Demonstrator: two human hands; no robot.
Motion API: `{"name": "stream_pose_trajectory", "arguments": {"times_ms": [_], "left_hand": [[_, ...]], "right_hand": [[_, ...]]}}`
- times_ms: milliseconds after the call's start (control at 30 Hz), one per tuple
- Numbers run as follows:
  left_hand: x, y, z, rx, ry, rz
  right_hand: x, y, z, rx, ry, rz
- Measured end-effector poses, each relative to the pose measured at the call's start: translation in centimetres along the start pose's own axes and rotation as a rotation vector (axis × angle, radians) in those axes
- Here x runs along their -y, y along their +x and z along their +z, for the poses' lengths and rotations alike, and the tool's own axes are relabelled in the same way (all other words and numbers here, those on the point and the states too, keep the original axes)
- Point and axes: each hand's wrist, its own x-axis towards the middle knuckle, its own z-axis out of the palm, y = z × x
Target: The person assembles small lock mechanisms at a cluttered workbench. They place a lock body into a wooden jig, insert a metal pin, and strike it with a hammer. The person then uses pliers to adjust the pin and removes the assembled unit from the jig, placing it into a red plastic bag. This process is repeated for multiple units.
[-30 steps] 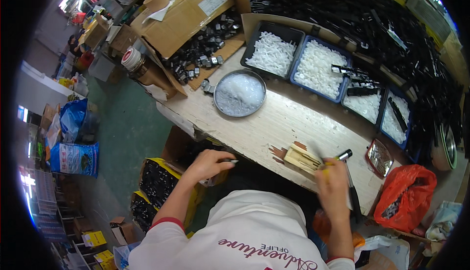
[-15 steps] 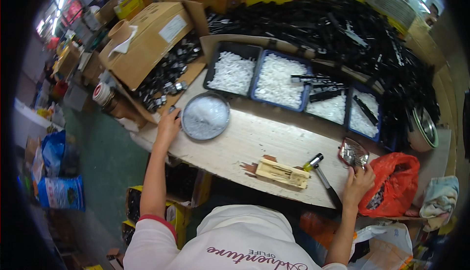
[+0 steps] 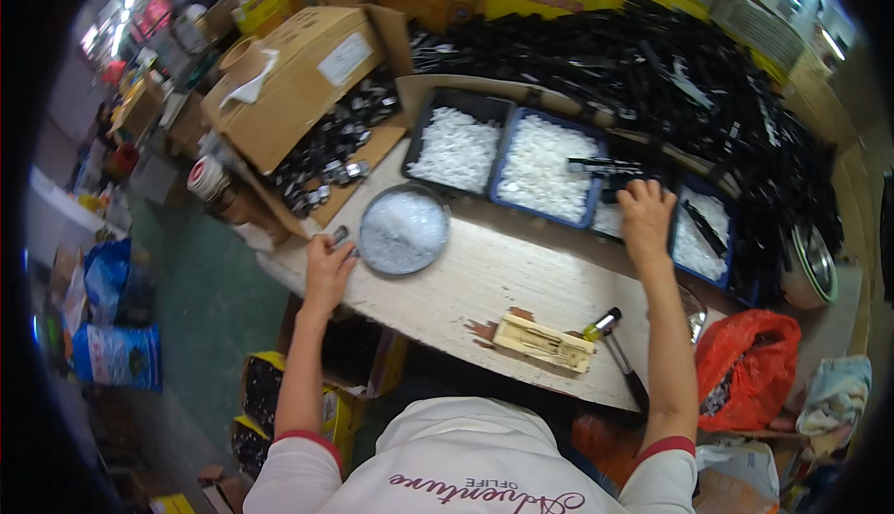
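Note:
My left hand pinches a small dark metal piece beside a round grey pan holding clear, whitish small parts. My right hand reaches over the third tray, its bent fingers closed at the ends of long black strips; the fingertips are partly hidden. White small parts show under that hand. Nearer me lie a cream-coloured fixture block and a hammer with a black handle and a yellow-banded head. A small red dish of metal bits is partly behind my right forearm.
Trays of white pieces, one black and one blue, stand along the table's back. Behind them rises a big heap of black strips. An open cardboard box with metal clips stands left; a red plastic bag sits right.
My right hand has left the red dish and moved up and forward to the black strips on the third tray. My left hand stays beside the pan with the small metal piece.

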Motion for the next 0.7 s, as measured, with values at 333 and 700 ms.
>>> {"name": "stream_pose_trajectory", "arguments": {"times_ms": [333, 700], "left_hand": [[-0.9, -1.0, 1.5, -0.088, 0.032, 0.03], [-0.8, -1.8, 0.3, 0.047, 0.207, -0.021]], "right_hand": [[-1.5, 0.1, -0.5, 0.029, -0.044, -0.206], [10.3, -8.9, -9.0, 0.143, 0.378, -0.26]]}}
